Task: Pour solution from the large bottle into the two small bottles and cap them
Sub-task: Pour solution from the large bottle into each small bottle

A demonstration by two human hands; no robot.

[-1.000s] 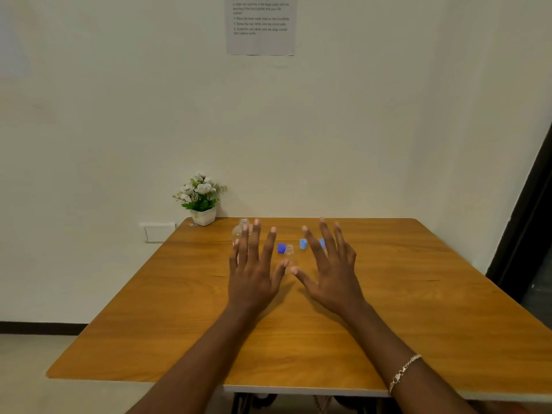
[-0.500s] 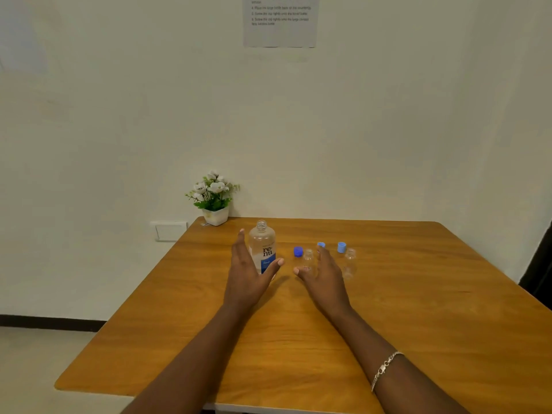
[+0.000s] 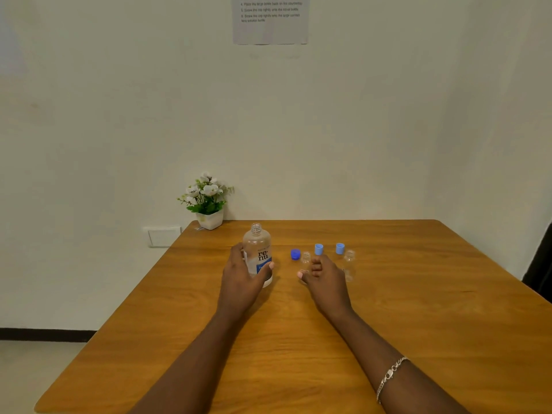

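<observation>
The large clear bottle (image 3: 257,249) with a "re-nu" label stands uncapped on the wooden table (image 3: 433,309). My left hand (image 3: 240,282) grips its lower body, thumb across the label. Just right of it stands a small clear bottle (image 3: 305,258), open at the top; my right hand (image 3: 324,282) curls round its lower part, thumb on the left and fingers on the right. A second small clear bottle (image 3: 349,264) stands free further right. A dark blue cap (image 3: 295,254) and two light blue caps (image 3: 318,249) (image 3: 340,248) sit behind the small bottles.
A small white pot of white flowers (image 3: 209,204) stands at the table's far left corner against the wall. A wall socket (image 3: 163,236) is left of the table and a printed sheet (image 3: 270,22) hangs above. A dark door edge is at the far right.
Both hands went from flat and spread over the table to curled: the left closed round the large bottle, the right round the nearer small bottle. The camera tilted up slightly.
</observation>
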